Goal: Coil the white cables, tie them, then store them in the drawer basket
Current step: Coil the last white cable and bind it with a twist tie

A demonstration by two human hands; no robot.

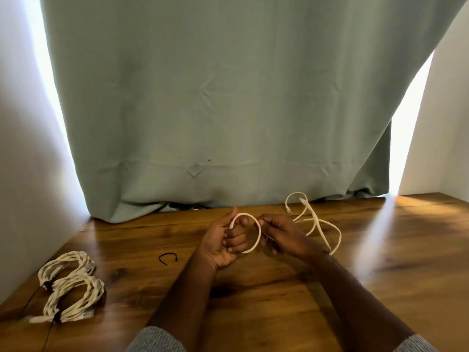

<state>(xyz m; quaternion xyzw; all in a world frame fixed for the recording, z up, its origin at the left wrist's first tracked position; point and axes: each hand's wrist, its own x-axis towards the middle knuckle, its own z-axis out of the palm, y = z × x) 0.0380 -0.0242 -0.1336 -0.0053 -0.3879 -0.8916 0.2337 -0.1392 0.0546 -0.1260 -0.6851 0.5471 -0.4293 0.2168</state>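
A loose white cable (314,224) lies in open curves on the wooden table (279,288), right of centre. Its near end forms one loop (257,232) between my hands. My left hand (223,242) grips the loop's left side with curled fingers. My right hand (281,236) pinches the cable on the loop's right side. Two coiled white cable bundles (69,288), bound with dark ties, rest near the table's left edge. A short black tie (168,257) lies bent on the table left of my left hand. No drawer basket is in view.
A grey-green curtain (215,110) hangs behind the table and bunches on its back edge. White walls (22,174) close in on the left and right. Bright light falls through gaps beside the curtain.
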